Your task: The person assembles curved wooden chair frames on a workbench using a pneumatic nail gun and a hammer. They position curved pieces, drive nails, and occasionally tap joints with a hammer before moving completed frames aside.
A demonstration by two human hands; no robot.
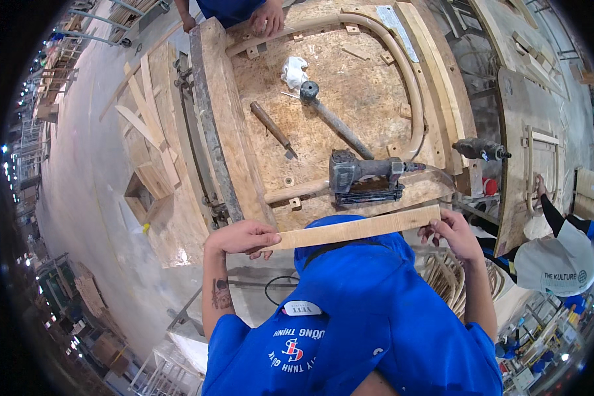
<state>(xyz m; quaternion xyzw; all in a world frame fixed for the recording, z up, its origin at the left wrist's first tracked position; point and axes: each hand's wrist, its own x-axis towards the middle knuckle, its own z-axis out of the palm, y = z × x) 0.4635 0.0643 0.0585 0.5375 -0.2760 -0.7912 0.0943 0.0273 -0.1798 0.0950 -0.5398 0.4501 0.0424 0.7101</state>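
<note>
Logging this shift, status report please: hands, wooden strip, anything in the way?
Left hand, right hand: gripping opposite ends. Wooden strip: held crosswise. Possible obstacle: pneumatic nailer on workbench, just beyond.

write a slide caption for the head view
Left hand and right hand hold a pale wooden strip near a workbench bearing a power tool and mallet.

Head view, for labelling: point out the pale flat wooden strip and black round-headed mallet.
Pale flat wooden strip [353,230]: head view, broad face.
Black round-headed mallet [340,125]: head view, wooden handle.
</note>
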